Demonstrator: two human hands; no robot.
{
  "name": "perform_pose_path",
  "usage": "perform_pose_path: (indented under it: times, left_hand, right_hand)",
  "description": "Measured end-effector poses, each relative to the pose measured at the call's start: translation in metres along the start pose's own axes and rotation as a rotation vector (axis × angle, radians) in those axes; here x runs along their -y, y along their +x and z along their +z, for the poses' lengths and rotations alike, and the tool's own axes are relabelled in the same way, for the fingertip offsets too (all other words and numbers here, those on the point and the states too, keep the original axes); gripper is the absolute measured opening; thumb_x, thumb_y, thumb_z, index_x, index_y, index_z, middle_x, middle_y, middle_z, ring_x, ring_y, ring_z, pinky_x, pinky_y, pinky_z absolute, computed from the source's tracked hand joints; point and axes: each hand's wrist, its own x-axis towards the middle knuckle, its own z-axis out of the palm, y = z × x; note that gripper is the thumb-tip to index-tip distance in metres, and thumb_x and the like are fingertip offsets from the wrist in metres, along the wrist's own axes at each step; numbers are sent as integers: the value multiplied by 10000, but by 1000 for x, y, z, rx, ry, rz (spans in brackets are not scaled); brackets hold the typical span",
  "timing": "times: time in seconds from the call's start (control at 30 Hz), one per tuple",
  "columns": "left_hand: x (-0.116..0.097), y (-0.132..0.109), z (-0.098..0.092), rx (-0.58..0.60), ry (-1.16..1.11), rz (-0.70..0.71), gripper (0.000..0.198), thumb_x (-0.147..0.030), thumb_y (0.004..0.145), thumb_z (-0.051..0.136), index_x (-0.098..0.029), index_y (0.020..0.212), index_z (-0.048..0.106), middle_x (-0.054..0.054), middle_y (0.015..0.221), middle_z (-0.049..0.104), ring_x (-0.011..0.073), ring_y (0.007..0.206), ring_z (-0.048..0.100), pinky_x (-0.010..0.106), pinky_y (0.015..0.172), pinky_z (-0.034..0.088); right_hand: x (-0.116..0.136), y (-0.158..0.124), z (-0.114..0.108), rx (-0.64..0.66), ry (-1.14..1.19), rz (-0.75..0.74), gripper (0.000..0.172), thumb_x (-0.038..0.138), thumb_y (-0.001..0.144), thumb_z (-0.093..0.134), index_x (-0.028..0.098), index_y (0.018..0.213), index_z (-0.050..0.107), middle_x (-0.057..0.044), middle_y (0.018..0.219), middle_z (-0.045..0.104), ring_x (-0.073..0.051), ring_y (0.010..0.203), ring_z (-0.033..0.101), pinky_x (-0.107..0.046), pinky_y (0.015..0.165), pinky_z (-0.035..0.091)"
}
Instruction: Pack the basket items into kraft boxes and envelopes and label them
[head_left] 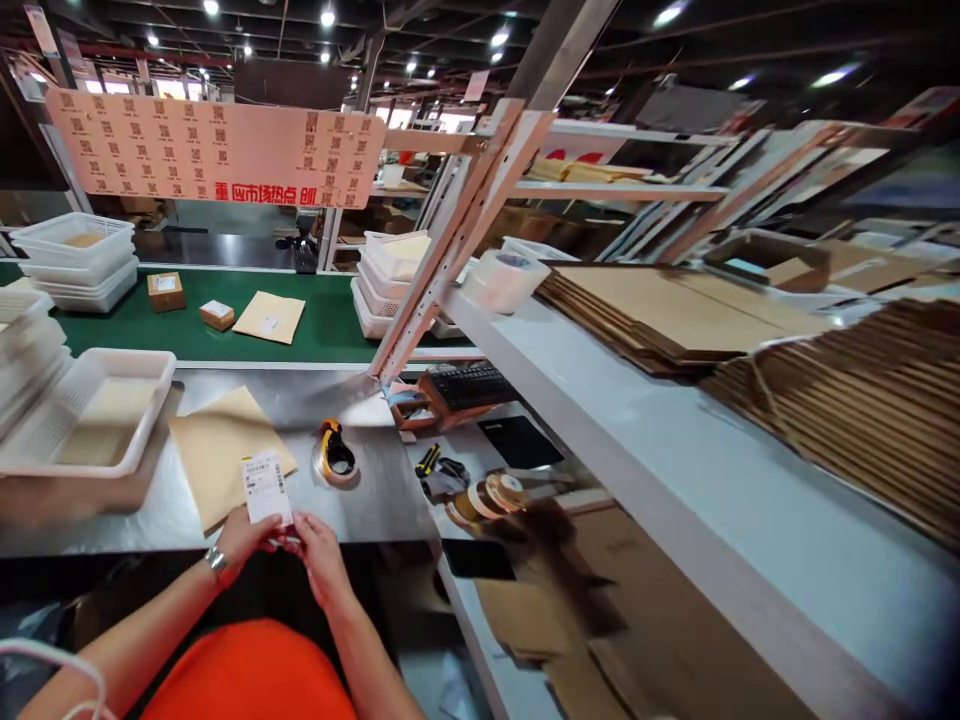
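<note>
A white printed label [265,488] is pinched at its lower edge between both hands, near the front edge of the metal table. My left hand [241,541], with a watch at the wrist, grips its lower left side. The fingers of my right hand [318,556] close on its lower right corner. Beneath and behind the label, a tan padded envelope [217,445] lies flat on the metal table [375,500]. An orange and black tape dispenser [335,455] rests to the right of the envelope.
White baskets [142,440] stand at the left. Behind, a green conveyor [187,335] carries small boxes, an envelope and stacked baskets. A slanted metal post [450,240] rises at centre. The right shelf [600,410] holds flat cardboard [690,310] and tape rolls [502,280].
</note>
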Motion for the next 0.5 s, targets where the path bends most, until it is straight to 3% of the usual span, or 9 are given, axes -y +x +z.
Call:
perform_pose_path:
  times: [0.2,0.5]
  left_hand:
    - [13,-14,29,-37,-18,-60,446,-484,752,961,-156,1017,816,133,935,899,293,854,864,370,752,674]
    - [13,-27,53,-49,-77,-98,448,-464,733,992,-136,984,818,119,835,874,264,796,859,328,710,674]
  right_hand:
    - [4,-29,-31,7,51,30,626,711,617,1029,172,890,865,-66,794,819,-200,762,749,-335,755,597]
    - [10,-39,-52,-2,19,49,625,715,619,1026,169,886,881,-73,771,817,-214,762,762,-356,757,612]
